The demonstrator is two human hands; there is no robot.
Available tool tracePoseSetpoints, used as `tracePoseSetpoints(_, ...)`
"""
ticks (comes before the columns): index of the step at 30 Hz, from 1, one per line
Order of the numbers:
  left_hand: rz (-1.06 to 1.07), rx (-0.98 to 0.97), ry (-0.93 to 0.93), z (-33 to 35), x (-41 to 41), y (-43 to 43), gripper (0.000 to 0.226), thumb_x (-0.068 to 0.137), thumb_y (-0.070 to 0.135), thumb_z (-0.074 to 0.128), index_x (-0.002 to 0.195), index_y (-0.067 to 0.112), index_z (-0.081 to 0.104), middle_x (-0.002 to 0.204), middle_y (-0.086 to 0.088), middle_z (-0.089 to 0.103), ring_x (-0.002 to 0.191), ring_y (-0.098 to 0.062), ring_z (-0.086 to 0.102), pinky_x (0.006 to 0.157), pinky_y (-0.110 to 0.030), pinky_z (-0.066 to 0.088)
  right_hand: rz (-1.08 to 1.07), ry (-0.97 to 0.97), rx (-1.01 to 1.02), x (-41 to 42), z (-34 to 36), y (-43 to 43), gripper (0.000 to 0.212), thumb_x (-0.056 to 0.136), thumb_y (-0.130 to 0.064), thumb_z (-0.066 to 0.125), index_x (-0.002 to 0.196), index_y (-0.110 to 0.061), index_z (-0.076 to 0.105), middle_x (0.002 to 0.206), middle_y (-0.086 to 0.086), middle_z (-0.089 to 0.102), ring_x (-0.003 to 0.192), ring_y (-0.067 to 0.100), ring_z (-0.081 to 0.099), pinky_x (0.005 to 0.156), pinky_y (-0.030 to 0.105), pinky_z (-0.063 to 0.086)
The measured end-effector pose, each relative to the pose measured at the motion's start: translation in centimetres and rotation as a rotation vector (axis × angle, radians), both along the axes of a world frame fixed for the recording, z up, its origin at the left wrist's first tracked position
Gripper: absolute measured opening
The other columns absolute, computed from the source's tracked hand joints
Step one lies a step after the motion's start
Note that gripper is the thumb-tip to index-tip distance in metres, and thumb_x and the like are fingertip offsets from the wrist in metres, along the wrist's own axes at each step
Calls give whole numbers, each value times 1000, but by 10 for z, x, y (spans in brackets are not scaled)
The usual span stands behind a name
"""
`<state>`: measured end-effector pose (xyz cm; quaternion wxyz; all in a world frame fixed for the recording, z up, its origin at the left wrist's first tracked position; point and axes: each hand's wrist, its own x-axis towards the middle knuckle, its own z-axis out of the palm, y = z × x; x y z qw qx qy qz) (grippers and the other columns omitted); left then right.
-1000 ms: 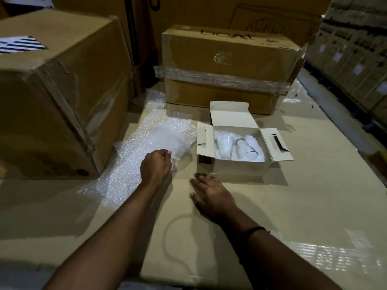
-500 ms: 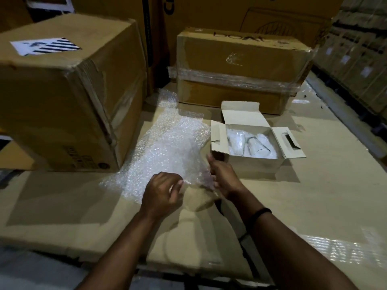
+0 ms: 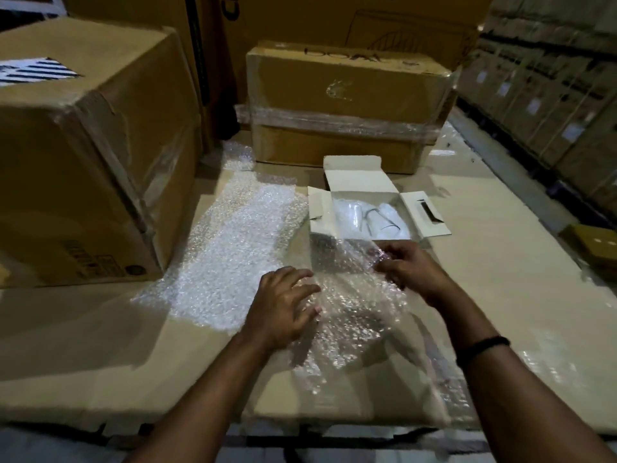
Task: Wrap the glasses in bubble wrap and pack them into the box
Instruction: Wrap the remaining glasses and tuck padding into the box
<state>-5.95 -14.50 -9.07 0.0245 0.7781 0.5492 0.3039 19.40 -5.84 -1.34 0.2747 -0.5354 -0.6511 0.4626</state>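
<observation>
**Cardboard all round, wrap under both hands**

Brown cardboard covers the tabletop (image 3: 500, 279), hemmed in by taped cartons (image 3: 347, 105) in a dim storeroom. One carton bears a striped black-and-white label (image 3: 33, 73); the lettering is too blurred to read. Knobbly bubble wrap (image 3: 240, 242) lies flat. Left grip (image 3: 283, 305) presses spread fingers on a crinkled clear sheet (image 3: 354, 315), and right grip (image 3: 407, 269) pinches its far edge. Glasses (image 3: 384, 218) lie in the open white box (image 3: 357, 175).

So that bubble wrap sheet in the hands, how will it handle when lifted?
Likely floppy: the bubble wrap sheet crumples between the right hand pinching it and the left hand resting on it. Probably very light: thin, see-through. Glossy film may slip.
</observation>
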Motion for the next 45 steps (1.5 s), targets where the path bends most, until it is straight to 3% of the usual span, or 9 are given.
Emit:
tracePoseSetpoints(5, -30, -314, 286, 0, 46, 18, 56, 93, 62, 36, 145, 39, 38, 160, 7, 22, 146, -18, 15, 112, -38, 7, 47, -408, 191, 47, 5, 13, 15, 86, -10, 67, 96, -21, 71, 85, -1, 68, 62, 10, 58, 60, 27, 47)
tracePoseSetpoints(10, 20, -350, 268, -5, 69, 27, 47, 95, 55, 44, 140, 39, 46, 157, 4, 30, 141, -20, 26, 109, -41, 17, -36, -824, 444, 53, 11, 5, 19, 89, -21, 61, 106, -26, 68, 108, 0, 68, 97, 24, 64, 74, 33, 51)
tracePoseSetpoints(14, 264, -104, -112, -6, 67, 26, 45, 84, 24, 67, 128, 28, 57, 135, -2, 54, 121, -27, 47, 98, -42, 33, 92, -817, 723, 36, 7, -20, 21, 91, -17, 60, 109, -19, 71, 106, 4, 68, 89, 23, 64, 65, 24, 41)
tracePoseSetpoints(19, 287, -15, -461, -7, 57, 19, 53, 84, 21, 54, 137, 21, 47, 141, 0, 47, 128, -15, 41, 105, -41, 33, 278, -796, 782, 33, -11, -47, 12, 74, -16, 76, 86, -20, 74, 86, 5, 69, 71, 28, 63, 57, 25, 36)
tracePoseSetpoints(26, 212, -136, -108, -16, 55, 15, 44, 88, 50, 39, 115, 33, 69, 133, 8, 57, 125, -19, 45, 100, -38, 25, 548, -896, 518, 29, -35, -60, 25, 90, -41, 54, 102, -25, 68, 106, -2, 64, 96, 25, 62, 66, 30, 43)
tracePoseSetpoints(31, 226, -349, 67, -12, 53, 14, 45, 83, 49, 44, 120, 36, 65, 144, 6, 48, 134, -19, 36, 104, -39, 21, 343, -819, 479, 37, -30, -45, 40, 90, -55, 54, 115, -26, 66, 120, 1, 64, 109, 25, 59, 85, 35, 46)
tracePoseSetpoints(38, 101, -331, 125, 13, 66, 27, 86, 81, 38, 67, 152, 38, 18, 161, 9, 16, 145, -17, 12, 112, -43, 12, 200, -901, 18, 43, -27, -13, 49, 69, -41, 80, 111, -27, 58, 117, 0, 64, 108, 22, 58, 84, 31, 38)
tracePoseSetpoints(41, 114, -308, 153, 20, 75, 36, 91, 78, 33, 72, 151, 37, 18, 158, 9, 21, 143, -16, 13, 112, -41, 10, 86, -844, 219, 39, -24, -13, 22, 78, -23, 70, 98, -25, 61, 106, 4, 66, 100, 28, 59, 79, 32, 40)
tracePoseSetpoints(45, 169, -134, 227, 19, 74, 47, 43, 73, 13, 71, 113, 26, 64, 123, 3, 57, 118, -20, 47, 98, -37, 26, 33, -826, 574, 35, -35, -16, 20, 66, -4, 62, 80, -18, 61, 83, 8, 62, 81, 36, 58, 64, 34, 31)
